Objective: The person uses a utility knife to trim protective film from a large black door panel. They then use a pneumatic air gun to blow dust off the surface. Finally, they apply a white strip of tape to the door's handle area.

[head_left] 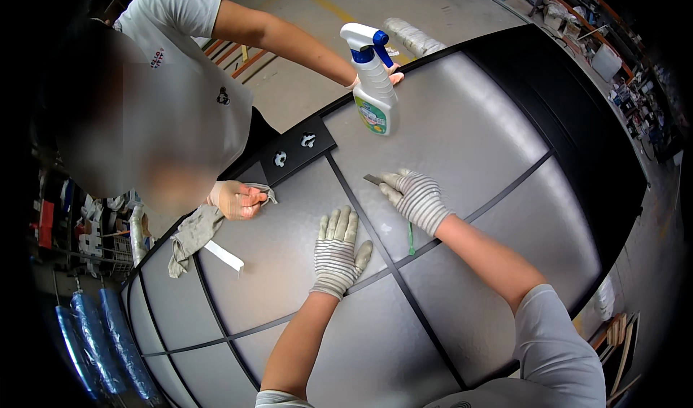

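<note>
Left hand (337, 248), in a striped knit glove, lies flat w/ fingers spread on the frosted grey panel (462, 126), holding nothing, just left of the black divider strip (375, 242). Right hand (416, 197), same glove type, is closed on a small flat blade (373, 180); blade tip pokes out to the hand's upper left, long axis approx. along the panel surface and pointing toward the strip. The two hands are near each other but apart, one on each side of the strip.

Step in hand, as judged: scraping residue off the panel beside the strip. Next move calls for a shallow blade angle and steady bracing from the flat hand.

A thin green stick (411, 238) lies just below the right wrist. Beyond the right hand: a spray bottle (374, 83) upright on the panel. Left of the left hand: a co-worker's hand (237, 199) on a grey rag (193, 233), w/ a white strip (224, 256) beside it.
</note>
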Demonstrator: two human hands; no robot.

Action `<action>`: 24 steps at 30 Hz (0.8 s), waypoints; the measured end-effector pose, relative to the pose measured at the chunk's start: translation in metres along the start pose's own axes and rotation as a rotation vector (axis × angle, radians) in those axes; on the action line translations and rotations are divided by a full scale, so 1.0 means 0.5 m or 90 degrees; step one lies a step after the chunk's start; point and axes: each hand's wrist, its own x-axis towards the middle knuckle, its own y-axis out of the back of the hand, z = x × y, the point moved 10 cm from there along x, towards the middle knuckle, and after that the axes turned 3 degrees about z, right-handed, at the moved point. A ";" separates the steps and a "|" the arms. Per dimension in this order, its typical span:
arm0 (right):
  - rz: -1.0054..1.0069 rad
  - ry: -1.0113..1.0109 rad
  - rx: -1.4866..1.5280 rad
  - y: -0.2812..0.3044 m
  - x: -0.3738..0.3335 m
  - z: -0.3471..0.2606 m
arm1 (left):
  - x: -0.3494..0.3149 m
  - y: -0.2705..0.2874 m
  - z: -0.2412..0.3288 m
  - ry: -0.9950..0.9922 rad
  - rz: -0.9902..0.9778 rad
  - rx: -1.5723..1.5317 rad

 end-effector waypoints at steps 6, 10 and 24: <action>0.011 -0.041 -0.071 -0.119 0.158 -0.012 | 0.009 -0.002 0.008 -0.011 -0.012 0.010; -0.014 -0.060 -0.091 -0.145 0.177 -0.036 | 0.005 0.002 0.006 -0.008 0.000 0.001; 0.001 -0.103 -0.106 -0.171 0.182 -0.026 | 0.009 -0.002 0.008 -0.028 0.018 0.000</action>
